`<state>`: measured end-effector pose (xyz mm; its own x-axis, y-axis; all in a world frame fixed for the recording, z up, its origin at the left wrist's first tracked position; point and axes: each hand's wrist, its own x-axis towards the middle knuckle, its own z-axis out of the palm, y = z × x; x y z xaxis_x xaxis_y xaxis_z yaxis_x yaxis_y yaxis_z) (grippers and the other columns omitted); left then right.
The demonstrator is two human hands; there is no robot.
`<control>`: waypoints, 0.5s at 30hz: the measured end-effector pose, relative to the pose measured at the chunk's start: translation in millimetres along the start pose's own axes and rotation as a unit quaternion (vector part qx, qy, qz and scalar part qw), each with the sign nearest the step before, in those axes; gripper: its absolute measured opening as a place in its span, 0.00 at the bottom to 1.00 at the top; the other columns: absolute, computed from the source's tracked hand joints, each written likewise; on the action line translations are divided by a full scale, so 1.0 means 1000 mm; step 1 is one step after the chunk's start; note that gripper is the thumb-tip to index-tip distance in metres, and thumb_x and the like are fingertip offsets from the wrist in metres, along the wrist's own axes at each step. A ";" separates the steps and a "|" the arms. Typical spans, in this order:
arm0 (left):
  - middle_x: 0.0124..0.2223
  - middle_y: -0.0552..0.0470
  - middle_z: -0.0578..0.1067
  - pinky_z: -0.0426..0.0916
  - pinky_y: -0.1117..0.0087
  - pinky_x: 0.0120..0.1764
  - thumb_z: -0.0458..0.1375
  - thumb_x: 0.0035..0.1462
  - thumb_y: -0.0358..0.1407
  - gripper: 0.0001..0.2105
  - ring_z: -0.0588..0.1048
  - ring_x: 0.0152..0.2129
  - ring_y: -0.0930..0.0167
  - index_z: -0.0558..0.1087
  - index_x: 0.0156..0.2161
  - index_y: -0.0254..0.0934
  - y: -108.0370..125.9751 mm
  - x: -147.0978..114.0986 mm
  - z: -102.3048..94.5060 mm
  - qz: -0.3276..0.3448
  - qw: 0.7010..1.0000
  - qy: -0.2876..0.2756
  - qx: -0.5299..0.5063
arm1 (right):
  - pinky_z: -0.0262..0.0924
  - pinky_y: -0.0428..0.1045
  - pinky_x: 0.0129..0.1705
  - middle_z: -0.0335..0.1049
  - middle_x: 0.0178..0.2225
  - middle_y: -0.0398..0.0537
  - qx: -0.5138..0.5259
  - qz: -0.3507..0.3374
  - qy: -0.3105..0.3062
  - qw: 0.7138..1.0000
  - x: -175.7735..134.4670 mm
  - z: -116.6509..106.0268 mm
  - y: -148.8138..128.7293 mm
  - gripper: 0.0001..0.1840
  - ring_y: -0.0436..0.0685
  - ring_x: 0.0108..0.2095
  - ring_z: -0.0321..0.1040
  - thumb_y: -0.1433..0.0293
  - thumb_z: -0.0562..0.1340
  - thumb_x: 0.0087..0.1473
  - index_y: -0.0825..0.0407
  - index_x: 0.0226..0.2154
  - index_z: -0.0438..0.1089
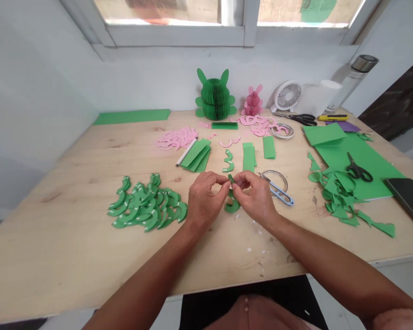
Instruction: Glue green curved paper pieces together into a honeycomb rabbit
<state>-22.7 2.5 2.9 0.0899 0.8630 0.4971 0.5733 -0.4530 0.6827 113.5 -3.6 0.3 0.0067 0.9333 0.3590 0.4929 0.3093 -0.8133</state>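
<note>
My left hand (206, 196) and my right hand (256, 196) meet over the middle of the table, thumbs and forefingers pinched together. Between them is a curved green paper piece (231, 206), its upper end gripped by both hands and partly hidden by the fingertips. Just beyond lies another wavy green paper cutout (228, 161) with small white strips on it. Left of my left hand spreads a pile of scalloped green paper cutouts (147, 204), many bearing white strips. Close to my right hand are a light-blue cutter (280, 193) and a roll of tape (278, 176).
Green scraps (340, 195), black scissors (358, 170) and a phone (408, 201) lie to the right. Pink cutouts (177, 139) and folded green papers (197, 156) sit farther back. Green (215, 98) and pink paper figures (253, 101) and a small fan (287, 95) stand by the wall.
</note>
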 end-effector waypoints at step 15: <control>0.29 0.54 0.77 0.68 0.68 0.35 0.58 0.49 0.32 0.03 0.75 0.30 0.69 0.74 0.29 0.38 0.001 0.001 -0.002 -0.046 0.998 -0.022 -0.037 | 0.60 0.46 0.30 0.68 0.23 0.41 0.005 0.013 -0.004 1.000 0.000 0.000 0.001 0.03 0.50 0.24 0.64 0.74 0.58 0.45 0.51 0.27 0.66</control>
<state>-23.8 2.6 5.0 0.0755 0.9101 0.4075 0.5199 -0.3847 0.7627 114.1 -2.9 -0.8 0.0111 0.9424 0.3343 0.4835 0.2875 -0.8268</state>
